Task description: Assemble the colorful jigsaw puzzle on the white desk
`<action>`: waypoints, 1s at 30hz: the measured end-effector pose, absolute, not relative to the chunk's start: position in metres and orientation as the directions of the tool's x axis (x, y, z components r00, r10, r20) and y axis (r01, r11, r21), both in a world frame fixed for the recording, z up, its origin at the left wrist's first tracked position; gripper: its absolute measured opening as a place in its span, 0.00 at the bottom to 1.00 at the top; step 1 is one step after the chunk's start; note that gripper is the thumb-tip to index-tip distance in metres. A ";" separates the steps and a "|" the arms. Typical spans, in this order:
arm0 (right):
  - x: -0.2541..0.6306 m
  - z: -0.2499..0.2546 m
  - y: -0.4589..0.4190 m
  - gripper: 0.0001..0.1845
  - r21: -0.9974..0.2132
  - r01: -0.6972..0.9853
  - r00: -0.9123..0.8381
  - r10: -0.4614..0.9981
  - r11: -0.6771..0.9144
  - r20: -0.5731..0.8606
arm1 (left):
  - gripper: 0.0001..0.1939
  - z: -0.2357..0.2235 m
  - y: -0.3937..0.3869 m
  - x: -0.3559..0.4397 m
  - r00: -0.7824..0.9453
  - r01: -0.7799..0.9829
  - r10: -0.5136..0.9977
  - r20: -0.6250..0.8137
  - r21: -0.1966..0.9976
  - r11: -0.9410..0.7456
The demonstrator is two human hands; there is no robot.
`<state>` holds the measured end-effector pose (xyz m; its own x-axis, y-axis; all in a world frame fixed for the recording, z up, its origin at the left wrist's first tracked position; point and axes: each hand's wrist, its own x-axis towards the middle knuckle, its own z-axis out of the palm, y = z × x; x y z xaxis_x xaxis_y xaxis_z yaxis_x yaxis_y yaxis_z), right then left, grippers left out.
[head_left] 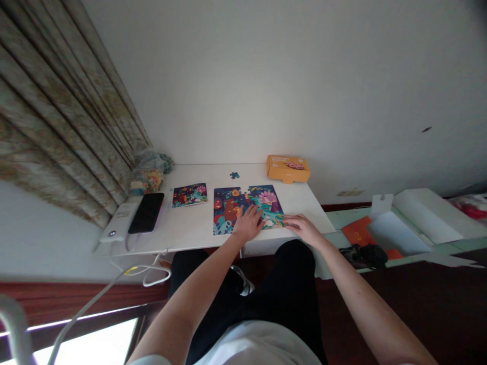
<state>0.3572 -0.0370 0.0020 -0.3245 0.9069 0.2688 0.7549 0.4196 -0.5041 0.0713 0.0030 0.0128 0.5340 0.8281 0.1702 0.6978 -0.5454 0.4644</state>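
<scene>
A colourful jigsaw puzzle [227, 205], nearly a full rectangle, lies flat on the white table. There is a notch-shaped gap in its top edge, a little right of the middle. My left hand [248, 223] rests palm down on the lower middle of the puzzle, fingers spread, covering part of the picture. At the lower right corner, my right hand [302, 228] touches the puzzle's edge with its fingers stretched out. One loose puzzle piece [235, 175] lies behind the puzzle. To the left is a reference picture card [189, 195] with a similar scene.
An orange puzzle box [288, 169] stands at the back right of the white table [198, 223]. A black phone [146, 213], a white power bank [119, 222] and a plastic bag [150, 170] are at the left. Cables hang from the front edge. Right of the table lies an open white box [397, 233].
</scene>
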 end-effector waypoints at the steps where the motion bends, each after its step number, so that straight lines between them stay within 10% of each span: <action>1: 0.358 0.003 -0.037 0.12 -0.506 0.752 -0.327 0.906 0.422 0.268 | 0.21 0.013 0.001 0.073 0.563 0.675 0.807 0.179 0.463 -0.574; 8: 0.358 0.002 -0.036 0.13 -0.479 0.764 -0.355 0.901 0.433 0.249 | 0.21 0.014 -0.011 0.084 0.760 0.471 0.622 0.191 0.497 -0.728; 30: 0.337 -0.017 -0.036 0.14 -0.461 0.824 -0.146 0.910 0.329 0.388 | 0.20 0.019 -0.022 0.092 0.691 0.472 0.685 0.232 0.573 -0.670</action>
<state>0.3367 -0.0365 -0.0172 -0.1461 0.9098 0.3884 0.8242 0.3291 -0.4609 0.0918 -0.0223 0.0191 0.6908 0.6848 0.2319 0.4718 -0.6700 0.5732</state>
